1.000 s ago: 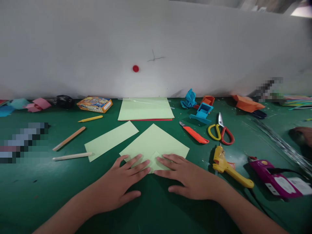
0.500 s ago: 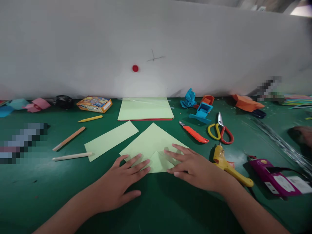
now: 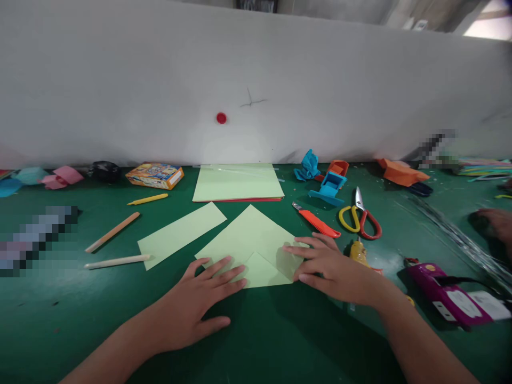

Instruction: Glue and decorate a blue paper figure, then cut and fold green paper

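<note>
A pale green sheet of paper (image 3: 250, 232) lies in front of me with one corner pointing away. Its near corner is folded inward as a triangular flap (image 3: 258, 273). My left hand (image 3: 204, 298) rests open, fingers spread over the sheet's left side and the flap's left part. Over the right corner is my right hand (image 3: 328, 266), also open, its fingertips at the sheet's right edge. Left of the sheet lies a pale green paper strip (image 3: 182, 234), with a whitish stick (image 3: 116, 262) touching its lower end.
A paper stack (image 3: 238, 184) lies by the wall. At right are a red-orange cutter (image 3: 318, 223), scissors (image 3: 360, 213), a yellow glue gun (image 3: 360, 253) partly behind my right hand, and a purple device (image 3: 444, 293). At left are a brown stick (image 3: 113, 232), yellow pen (image 3: 148, 199) and small box (image 3: 155, 175).
My right hand has slid right, off the flap to the sheet's right corner, and now covers more of the glue gun. My left hand has stayed in place. The view has tilted slightly up.
</note>
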Available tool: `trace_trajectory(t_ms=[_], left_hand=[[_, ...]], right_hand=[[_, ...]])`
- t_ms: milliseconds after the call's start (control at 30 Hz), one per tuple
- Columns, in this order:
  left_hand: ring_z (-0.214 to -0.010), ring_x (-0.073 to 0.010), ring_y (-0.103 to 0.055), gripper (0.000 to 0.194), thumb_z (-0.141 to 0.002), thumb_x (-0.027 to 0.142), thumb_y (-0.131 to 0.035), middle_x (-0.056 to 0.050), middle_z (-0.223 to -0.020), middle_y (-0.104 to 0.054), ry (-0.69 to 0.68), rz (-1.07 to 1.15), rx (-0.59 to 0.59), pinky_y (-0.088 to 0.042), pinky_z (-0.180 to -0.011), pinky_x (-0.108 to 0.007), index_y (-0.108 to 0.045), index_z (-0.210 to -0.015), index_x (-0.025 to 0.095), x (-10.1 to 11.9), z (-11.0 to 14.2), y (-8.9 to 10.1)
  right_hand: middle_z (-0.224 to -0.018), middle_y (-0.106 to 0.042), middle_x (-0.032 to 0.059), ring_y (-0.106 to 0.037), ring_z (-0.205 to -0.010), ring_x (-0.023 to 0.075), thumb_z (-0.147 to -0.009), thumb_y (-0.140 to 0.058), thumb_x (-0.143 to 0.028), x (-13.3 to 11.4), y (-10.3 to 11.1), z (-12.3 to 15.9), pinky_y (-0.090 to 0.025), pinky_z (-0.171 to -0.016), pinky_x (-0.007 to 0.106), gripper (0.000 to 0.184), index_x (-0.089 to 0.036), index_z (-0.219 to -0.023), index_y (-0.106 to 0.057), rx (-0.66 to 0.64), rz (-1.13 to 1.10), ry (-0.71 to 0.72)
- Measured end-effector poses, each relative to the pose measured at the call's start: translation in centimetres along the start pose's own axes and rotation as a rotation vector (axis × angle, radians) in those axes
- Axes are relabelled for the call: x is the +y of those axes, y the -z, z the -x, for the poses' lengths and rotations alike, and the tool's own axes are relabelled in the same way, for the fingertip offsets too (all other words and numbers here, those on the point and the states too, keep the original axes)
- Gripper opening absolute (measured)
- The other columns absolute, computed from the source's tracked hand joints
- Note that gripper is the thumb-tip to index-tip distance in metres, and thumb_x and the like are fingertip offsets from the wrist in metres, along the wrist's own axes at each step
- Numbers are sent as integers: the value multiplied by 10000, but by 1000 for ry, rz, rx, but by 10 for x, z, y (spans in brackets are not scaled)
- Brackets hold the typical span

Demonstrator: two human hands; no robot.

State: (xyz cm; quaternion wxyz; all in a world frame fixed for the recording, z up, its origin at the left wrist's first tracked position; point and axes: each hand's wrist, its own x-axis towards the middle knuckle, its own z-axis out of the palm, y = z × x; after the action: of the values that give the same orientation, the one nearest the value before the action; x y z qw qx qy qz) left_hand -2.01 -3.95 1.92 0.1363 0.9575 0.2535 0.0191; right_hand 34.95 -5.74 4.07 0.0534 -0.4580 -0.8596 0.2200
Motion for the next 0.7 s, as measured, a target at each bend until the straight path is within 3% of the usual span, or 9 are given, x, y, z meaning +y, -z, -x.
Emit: trace_trajectory(t_ms=[67, 133, 233, 333, 433, 600, 700], left_hand=[[-1538, -314, -320, 628, -1035, 479, -543, -2, -1650, -381, 2, -1, -5, -268, -1222, -531, -297, -1609, 417, -1, -1, 0], [-1541, -319, -313, 583, -1035, 456, -550, 10, -1644, -397, 9, -7, -7, -281, -1209, -538, -355, -1584, 417, -3, -2, 0], [-1536, -315, -322, 454, -1047, 395, -538, 28, -1611, -456, 32, -34, 29, -317, -1173, -527, -487, -1498, 403, -8, -4, -2], [-1471, -271, -436, 314, -1055, 305, -520, 21, -1517, -577, 22, -73, 104, -335, -1145, -471, -626, -1348, 346, -15, -5, -6], [-1397, -227, -523, 262, -1054, 245, -510, 26, -1417, -665, 3, -90, 170, -356, -1120, -421, -685, -1235, 318, -20, -5, -11], [-1280, -222, -593, 291, -1052, 172, -459, 20, -1274, -735, 60, -137, 263, -401, -1043, -396, -717, -1121, 287, -21, -4, -13], [-1161, -215, -631, 314, -1062, 185, -426, 2, -1186, -751, 98, -163, 294, -420, -939, -380, -725, -1098, 275, -20, -5, -13]], right_hand=[[-1522, -574, 1, -401, -1471, 357, -1039, -498, -419, 7, -3, -1, -214, -1201, 718, 300, -328, -1066, -783, 79, 75, -74], [-1572, -517, 12, -390, -1474, 361, -1004, -548, -431, 16, -7, -1, -239, -1195, 705, 303, -339, -1238, -717, 107, 116, -141], [-1666, -371, -3, -308, -1523, 359, -966, -593, -413, 25, -11, -1, -258, -1196, 686, 569, -391, -1522, -473, 81, 121, -188], [-1682, -336, -7, -302, -1526, 347, -959, -580, -339, 26, -12, -2, -267, -1197, 666, 702, -423, -1602, -312, 72, 113, -183], [-1609, -454, 31, -400, -1457, 330, -969, -575, -361, 23, -9, -3, -346, -1168, 600, 662, -382, -1592, -353, 46, 67, -147], [-1322, -641, 86, -570, -1203, 308, -974, -600, -441, 17, -5, -5, -483, -1007, 492, 521, -331, -1480, -545, 26, 24, -92], [-1082, -690, 83, -611, -1001, 263, -1023, -537, -380, 12, -5, -7, -503, -888, 429, 323, -270, -1279, -701, 13, 37, -16]])
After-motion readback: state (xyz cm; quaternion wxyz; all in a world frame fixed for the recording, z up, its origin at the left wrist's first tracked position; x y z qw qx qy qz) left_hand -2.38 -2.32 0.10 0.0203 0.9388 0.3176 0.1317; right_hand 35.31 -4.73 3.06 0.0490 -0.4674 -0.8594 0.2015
